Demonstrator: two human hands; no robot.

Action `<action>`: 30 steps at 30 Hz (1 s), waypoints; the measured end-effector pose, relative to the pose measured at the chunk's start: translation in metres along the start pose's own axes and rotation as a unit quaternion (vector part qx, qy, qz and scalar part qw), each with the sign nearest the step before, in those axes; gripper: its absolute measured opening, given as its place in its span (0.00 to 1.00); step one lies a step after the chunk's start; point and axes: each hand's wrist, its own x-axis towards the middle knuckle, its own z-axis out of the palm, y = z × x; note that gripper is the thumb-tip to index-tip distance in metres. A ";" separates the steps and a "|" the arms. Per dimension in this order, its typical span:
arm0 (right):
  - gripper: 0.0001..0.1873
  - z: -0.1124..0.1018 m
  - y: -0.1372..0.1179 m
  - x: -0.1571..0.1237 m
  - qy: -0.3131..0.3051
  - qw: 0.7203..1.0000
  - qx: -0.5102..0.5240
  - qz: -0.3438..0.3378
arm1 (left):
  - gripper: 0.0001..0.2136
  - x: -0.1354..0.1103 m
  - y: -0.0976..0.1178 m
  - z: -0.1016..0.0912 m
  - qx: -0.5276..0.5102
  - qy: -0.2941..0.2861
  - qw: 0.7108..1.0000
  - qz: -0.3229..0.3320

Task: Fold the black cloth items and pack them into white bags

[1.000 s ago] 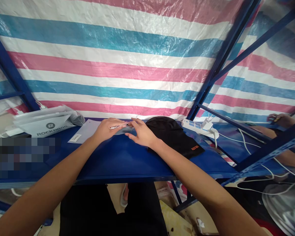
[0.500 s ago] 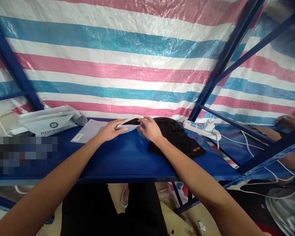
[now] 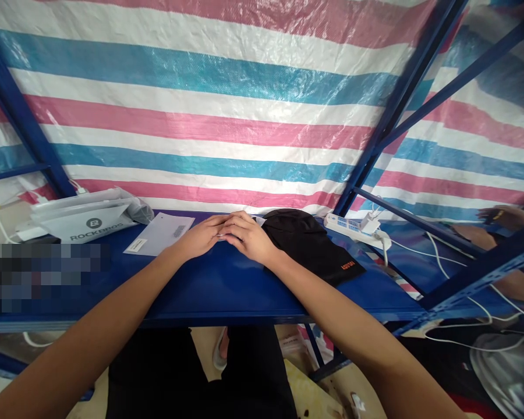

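My left hand and my right hand meet above the middle of the blue table, fingers bent and overlapping. Between them they grip a whitish plastic bag, mostly covered by the hands. Only a small pale corner shows beside the right hand; its contents are hidden. Just right of that hand lies a black cloth garment with small orange lettering near its lower edge. Left of my left hand, a flat translucent bag with a white label lies on the table.
A white ROCKBROS bag stands at the back left of the blue table. At the right, a white power strip trails cables. Blue metal posts frame a striped tarp. Another person's arm is beyond the right frame.
My hands have come together and the bag's mouth, earlier held spread with something black inside, is now covered by my fingers. The garment and the flat bag have stayed in place.
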 end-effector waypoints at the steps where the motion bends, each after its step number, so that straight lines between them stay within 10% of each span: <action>1: 0.11 -0.002 0.001 0.000 0.001 1.000 -0.001 0.002 | 0.20 0.001 0.000 0.000 0.002 0.001 1.000 0.004; 11: 0.12 -0.030 0.024 -0.003 -0.018 0.997 -0.071 0.006 | 0.25 0.002 0.010 -0.007 -0.002 -0.025 0.999 -0.028; 21: 0.11 -0.059 0.072 -0.033 0.017 0.979 -0.030 0.200 | 0.29 0.000 0.012 -0.022 -0.113 0.064 0.975 -0.178; 26: 0.25 -0.042 0.066 -0.031 0.049 0.888 0.286 0.357 | 0.32 -0.002 0.008 -0.018 -0.107 0.090 0.940 -0.312; 30: 0.29 -0.033 0.062 -0.023 0.084 0.842 0.350 0.401 | 0.35 -0.003 -0.005 -0.022 -0.190 0.117 0.923 -0.312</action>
